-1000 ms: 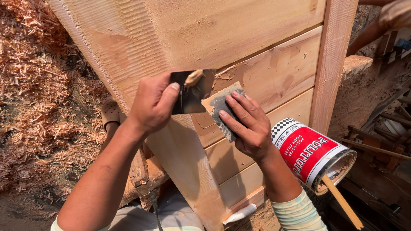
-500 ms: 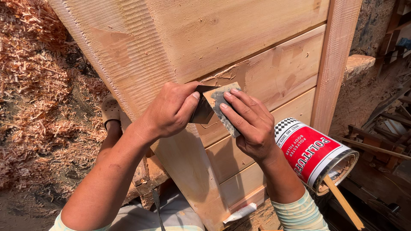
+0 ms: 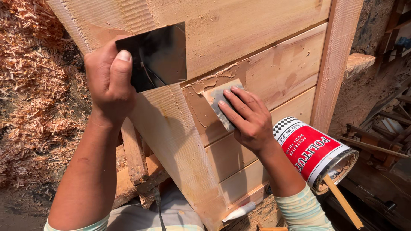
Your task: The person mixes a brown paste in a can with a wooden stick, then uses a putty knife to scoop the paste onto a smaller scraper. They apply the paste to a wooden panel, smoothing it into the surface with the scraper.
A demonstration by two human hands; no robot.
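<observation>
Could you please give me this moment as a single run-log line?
left hand: holds dark scraper plate raised | right hand: presses small spreader on filler smear | wooden panel | can beside

Two flat scraper blades at the wooden panel (image 3: 274, 64)

The dark metal blade (image 3: 156, 55) is held up flat; the filler-smeared spreader (image 3: 219, 102) presses on the panel's tan patch.

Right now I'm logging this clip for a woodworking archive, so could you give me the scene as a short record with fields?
left hand: holds a dark flat metal plate, raised off the wood
right hand: presses a small scraper against the wooden panel
filler patch: tan paste smeared along the board joint
can: red and white, lying tilted, open mouth lower right
stick: at the can's mouth
ground left: wood shavings
</observation>
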